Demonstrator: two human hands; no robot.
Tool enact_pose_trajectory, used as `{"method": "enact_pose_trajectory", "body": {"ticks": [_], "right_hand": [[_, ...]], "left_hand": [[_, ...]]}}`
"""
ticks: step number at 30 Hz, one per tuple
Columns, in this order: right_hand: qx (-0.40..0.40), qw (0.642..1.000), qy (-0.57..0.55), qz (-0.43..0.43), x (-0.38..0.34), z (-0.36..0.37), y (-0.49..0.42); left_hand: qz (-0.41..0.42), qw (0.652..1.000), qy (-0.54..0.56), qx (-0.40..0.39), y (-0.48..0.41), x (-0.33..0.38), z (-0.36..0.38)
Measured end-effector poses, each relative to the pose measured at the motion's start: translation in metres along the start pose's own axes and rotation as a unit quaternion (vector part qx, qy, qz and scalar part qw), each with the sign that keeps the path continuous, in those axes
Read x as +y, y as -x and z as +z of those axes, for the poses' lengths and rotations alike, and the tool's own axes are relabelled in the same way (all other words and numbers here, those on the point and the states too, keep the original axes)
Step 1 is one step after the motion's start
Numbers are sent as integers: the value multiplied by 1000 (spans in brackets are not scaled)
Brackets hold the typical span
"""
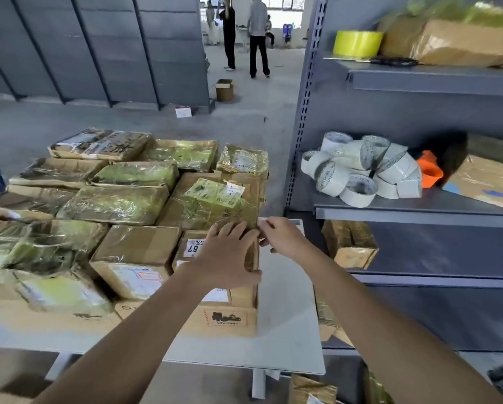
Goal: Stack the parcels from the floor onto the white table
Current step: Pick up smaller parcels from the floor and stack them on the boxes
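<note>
Cardboard parcel (244,258), tape-glossy, under spread left-hand fingers (238,231); right fingers (266,225) pinch its corner.

Parcels (122,199) lay packed edge to edge across the table (288,330), some stacked two deep, leaving only its right strip bare. At the right end of the near row a small box (215,252) sat on a larger carton (230,319); the left hand (230,255) lay flat on the small box and the right hand (285,237) touched its far right corner. Right of the table stood shelving (419,211), with tape rolls (361,170) heaped on its middle shelf and another box (349,246) below them.
</note>
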State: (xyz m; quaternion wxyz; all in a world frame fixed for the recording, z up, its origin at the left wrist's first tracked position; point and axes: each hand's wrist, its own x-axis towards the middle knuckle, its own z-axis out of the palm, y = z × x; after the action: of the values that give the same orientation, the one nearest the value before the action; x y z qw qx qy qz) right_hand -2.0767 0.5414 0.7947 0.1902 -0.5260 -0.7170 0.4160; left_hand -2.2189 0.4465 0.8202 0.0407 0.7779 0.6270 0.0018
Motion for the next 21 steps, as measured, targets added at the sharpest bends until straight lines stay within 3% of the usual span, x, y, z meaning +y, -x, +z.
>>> {"method": "enact_pose_trajectory", "body": {"ticks": [7, 13, 18, 21], "right_hand": [[1, 998, -42, 36, -7, -15, -29], [31, 999, -6, 43, -20, -31, -75], [46, 997, 51, 45, -18, -40, -126], [58, 995, 59, 62, -18, -41, -152]], "left_hand": [[0, 999, 17, -51, -6, 1, -11], [-76, 995, 62, -17, -47, 4, -22], [-130, 986, 67, -84, -78, -5, -14], [-130, 987, 56, -80, -81, -5, -10]]}}
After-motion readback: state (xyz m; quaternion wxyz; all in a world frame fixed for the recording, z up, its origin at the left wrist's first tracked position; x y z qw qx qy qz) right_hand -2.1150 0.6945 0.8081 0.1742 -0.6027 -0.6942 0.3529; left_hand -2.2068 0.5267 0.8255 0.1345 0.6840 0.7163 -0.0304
